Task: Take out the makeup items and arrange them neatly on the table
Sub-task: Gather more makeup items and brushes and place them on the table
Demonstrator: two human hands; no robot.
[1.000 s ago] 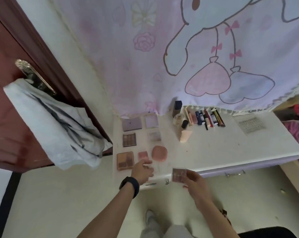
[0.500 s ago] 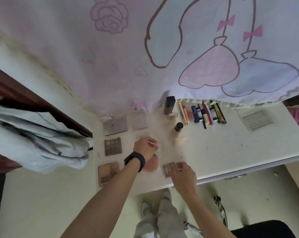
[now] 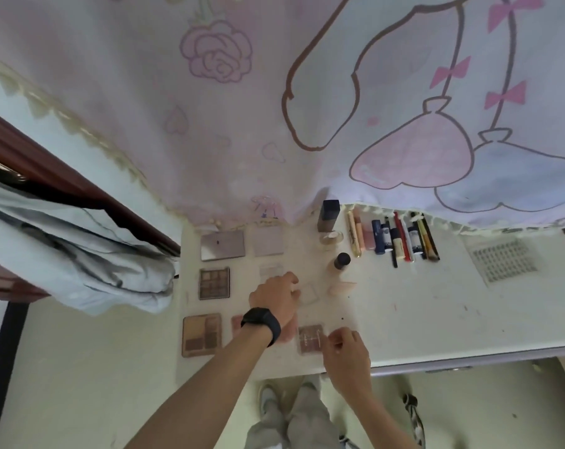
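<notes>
**Small palette at the near edge, under your right fingertips**

The small palette [image 3: 308,340] lies flat on the surface [image 3: 436,319], close to its near edge. It is almost square, and its slightly longer side runs from 12 to 6 o'clock. Your right hand [image 3: 346,353] is the nearer one. The palette sits at about 10 o'clock from it, and your curled fingertips pinch the palette's right edge.

Your left hand [image 3: 274,299] is knuckles-up at 11 o'clock from the palette, with its fingers bent beside a clear compact [image 3: 309,293]. You cannot tell from here whether it grips that compact or only touches it.

Any squaring-up of the palette looks like a job for the right hand. That would mean a nudge toward 9 o'clock, in line with the bottom row that begins at the brown palette [image 3: 201,335].

Further out, the dark palette [image 3: 214,283] and the grey palette [image 3: 222,245] stack toward 12 o'clock in the left column. The lilac palette [image 3: 268,242] sits just beside the grey one. At 1 o'clock a row of tubes and pencils [image 3: 394,238] lies side by side under the curtain [image 3: 274,124], and a lash card [image 3: 504,260] sits well apart at 2 o'clock.

No brand or lettering is readable. The grey palette shows a small mark, too small to make out.
</notes>
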